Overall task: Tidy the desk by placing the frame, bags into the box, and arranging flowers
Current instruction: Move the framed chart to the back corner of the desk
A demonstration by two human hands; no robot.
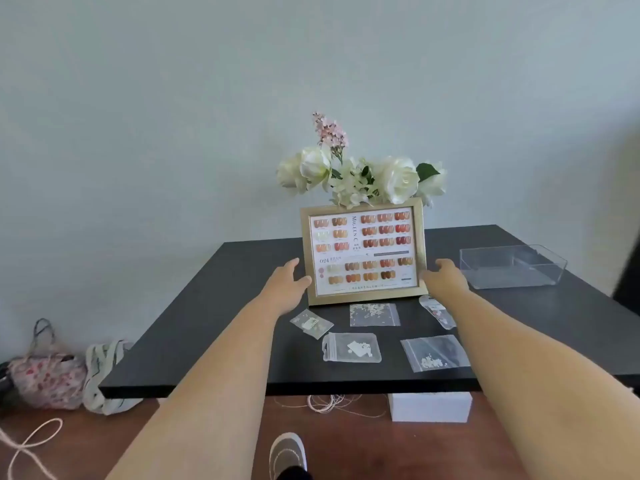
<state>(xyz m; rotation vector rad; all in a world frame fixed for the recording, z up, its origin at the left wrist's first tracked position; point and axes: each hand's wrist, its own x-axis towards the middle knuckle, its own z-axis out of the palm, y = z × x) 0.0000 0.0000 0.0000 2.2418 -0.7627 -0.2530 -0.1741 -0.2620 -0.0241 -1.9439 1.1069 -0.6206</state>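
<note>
The left hand and right hand gripped the upright gold-framed nail-colour chart by its side edges. It hid the stems of the white artificial flowers behind; the right fingertips were hard to make out.

Floral bag and cord on the floor — white block under the desk.

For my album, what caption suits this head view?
Both hands grip the frame before flowers.

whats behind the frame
White flowers with a pink sprig rise above the frame, against the wall. Their stems and any vase are hidden by the frame. The left hand and right hand are at its sides.
</note>
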